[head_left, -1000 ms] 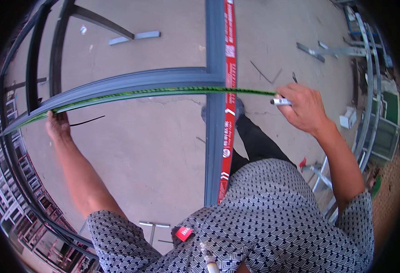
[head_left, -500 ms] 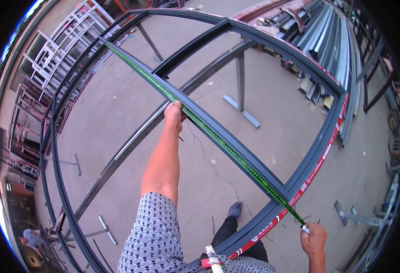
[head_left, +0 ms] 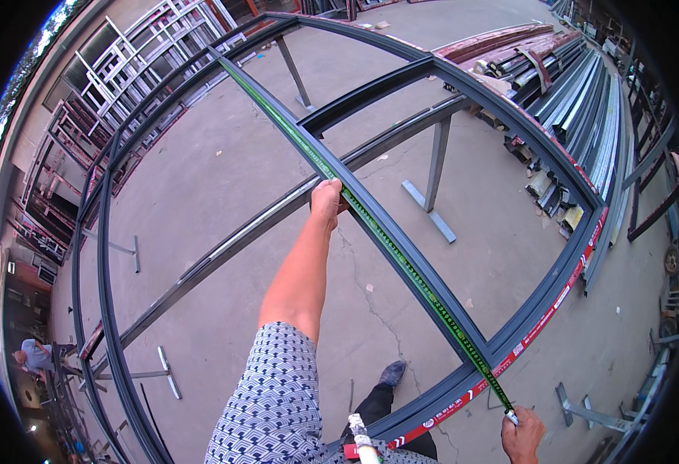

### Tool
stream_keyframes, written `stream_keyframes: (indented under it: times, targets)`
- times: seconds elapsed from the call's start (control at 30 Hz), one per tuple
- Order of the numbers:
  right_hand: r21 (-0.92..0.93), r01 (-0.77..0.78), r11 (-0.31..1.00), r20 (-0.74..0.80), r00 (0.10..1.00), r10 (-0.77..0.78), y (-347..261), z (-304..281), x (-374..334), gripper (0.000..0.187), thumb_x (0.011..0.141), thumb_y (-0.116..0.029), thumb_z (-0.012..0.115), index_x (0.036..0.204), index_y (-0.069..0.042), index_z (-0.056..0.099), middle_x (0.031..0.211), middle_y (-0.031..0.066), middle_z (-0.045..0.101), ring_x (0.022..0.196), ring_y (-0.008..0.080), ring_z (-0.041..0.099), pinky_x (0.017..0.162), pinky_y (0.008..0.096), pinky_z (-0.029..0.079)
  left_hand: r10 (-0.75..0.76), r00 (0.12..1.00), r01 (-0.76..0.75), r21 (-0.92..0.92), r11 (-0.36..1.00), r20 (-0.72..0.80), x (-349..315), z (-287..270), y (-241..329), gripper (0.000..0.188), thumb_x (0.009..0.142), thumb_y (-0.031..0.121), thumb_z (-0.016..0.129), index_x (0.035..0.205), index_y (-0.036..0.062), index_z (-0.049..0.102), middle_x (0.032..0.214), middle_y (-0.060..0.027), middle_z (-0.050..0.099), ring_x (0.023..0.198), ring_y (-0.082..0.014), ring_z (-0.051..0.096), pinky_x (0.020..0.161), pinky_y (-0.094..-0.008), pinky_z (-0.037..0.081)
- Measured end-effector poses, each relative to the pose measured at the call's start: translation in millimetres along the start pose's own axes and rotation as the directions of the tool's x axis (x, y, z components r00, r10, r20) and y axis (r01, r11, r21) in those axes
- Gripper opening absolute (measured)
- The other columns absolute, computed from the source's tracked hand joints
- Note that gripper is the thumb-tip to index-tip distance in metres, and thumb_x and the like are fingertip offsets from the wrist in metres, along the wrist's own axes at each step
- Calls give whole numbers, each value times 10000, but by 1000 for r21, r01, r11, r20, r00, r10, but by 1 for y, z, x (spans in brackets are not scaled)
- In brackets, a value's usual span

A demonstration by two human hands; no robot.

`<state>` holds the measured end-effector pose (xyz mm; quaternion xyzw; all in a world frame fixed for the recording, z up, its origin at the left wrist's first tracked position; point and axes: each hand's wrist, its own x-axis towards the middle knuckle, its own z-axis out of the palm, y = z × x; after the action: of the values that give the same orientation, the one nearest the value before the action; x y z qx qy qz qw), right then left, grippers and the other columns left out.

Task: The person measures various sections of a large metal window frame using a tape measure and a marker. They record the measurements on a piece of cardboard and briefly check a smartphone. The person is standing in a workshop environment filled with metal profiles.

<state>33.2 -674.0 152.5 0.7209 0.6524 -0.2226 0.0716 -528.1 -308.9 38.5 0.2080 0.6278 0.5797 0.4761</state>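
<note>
Pinching green tape (head_left: 411, 272) along the frame (head_left: 370, 94) with left hand (head_left: 326, 203), gripping near end with right hand (head_left: 522, 435); crossing over metal stand (head_left: 239, 240), facing piled bars (head_left: 587, 97); hiding left fingertips, cropping right forearm.

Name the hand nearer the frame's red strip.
Right. The right hand is just outside the red strip, at the end of the green tape; the left hand is farther off, along the crossbar.

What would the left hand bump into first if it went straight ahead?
Probably the green printed measuring tape along the dark grey metal bar; the left hand seems to touch the tape, but depth is unclear.
</note>
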Motion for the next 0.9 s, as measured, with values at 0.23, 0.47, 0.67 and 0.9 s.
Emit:
stream_keyframes:
  times: [0.23, 0.47, 0.67, 0.9]
  targets:
    - [69, 57, 996, -189, 981, -43, 6, 17, -2, 159, 835, -207, 604, 833, -63, 671, 799, 190, 652, 740, 435, 632, 630, 534, 486, 108, 993, -112, 84, 990, 46, 42, -12, -24, 243, 931, 324, 658, 879, 94, 598, 715, -32, 545, 579, -158, 523, 527, -334, 427]
    - [54, 43, 998, -118, 992, -36, 7, 8, 17, 178, 863, -242, 606, 942, -97, 673, 848, 148, 654, 813, 385, 651, 683, 499, 511, 57, 959, -23, -122, 992, 277, 90, -54, -43, 296, 989, 237, 653, 1209, 43, 614, 1067, -96, 672, 1051, -265, 647, 994, -484, 538]
    - [39, -11, 999, -121, 993, 15, 6, 5, 7, 164, 847, -231, 626, 926, -100, 682, 823, 121, 648, 796, 362, 656, 666, 488, 512, -57, 976, 90, -154, 984, 209, 103, -49, -17, 265, 1031, 161, 560, 1213, -12, 643, 1223, -161, 687, 1144, -331, 650, 1063, -481, 517]
    - [56, -5, 998, -151, 988, 13, 4, 9, 7, 153, 830, -216, 629, 903, -100, 697, 801, 97, 647, 778, 335, 656, 649, 468, 513, -66, 987, 72, -39, 997, 143, 89, -41, -3, 347, 1096, 206, 423, 1262, -46, 595, 1263, -197, 658, 1180, -334, 633, 1071, -463, 519]
